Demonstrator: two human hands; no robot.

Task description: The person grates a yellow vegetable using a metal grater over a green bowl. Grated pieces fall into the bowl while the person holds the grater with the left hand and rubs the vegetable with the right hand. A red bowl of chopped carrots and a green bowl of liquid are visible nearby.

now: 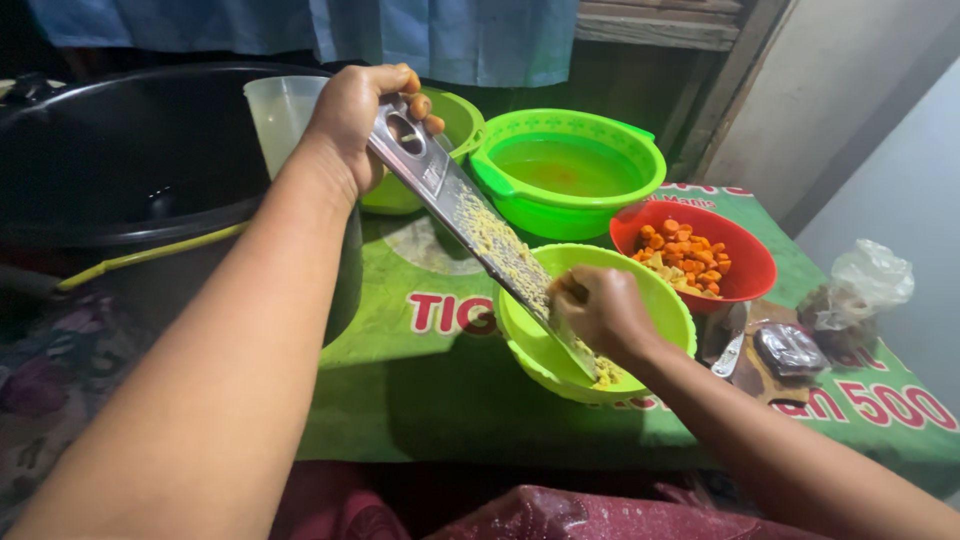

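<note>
Steel grater point(470, 215) slanted into green bowl point(660, 300).
Left hand point(355, 120) gripped its handle; right hand point(600, 310) pinched a yellow piece against the blade.

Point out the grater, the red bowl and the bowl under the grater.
grater point(470, 215): head view, on the flat metal face below the handle.
red bowl point(752, 272): head view, on the right inner wall.
light green bowl point(668, 305): head view, on the right rim.
</note>
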